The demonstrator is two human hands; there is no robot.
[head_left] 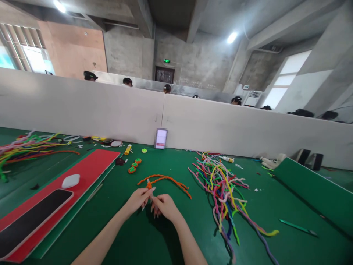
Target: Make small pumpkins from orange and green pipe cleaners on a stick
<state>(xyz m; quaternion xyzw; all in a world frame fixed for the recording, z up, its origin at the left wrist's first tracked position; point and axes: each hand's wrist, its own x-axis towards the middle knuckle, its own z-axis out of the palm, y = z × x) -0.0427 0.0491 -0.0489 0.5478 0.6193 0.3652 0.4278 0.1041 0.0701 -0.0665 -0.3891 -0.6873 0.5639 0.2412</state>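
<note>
Near the centre of the green table, my left hand (138,200) is closed on a small orange piece (149,185) with a pale tip standing up from it. Close beside it, my right hand (164,207) has its fingers pinched together by the lower end of that piece; what they hold is too small to make out. Just beyond both hands lie twisted orange strands (165,177), curving to the right. Small round orange and green coils (132,169) sit farther back on the left.
A tangled heap of coloured fuzzy strands (220,184) lies right, another (27,151) far left. A red board (91,173) bears a black case (35,222). A phone (161,138) leans on the white partition (124,114). A green pen (298,227) lies right.
</note>
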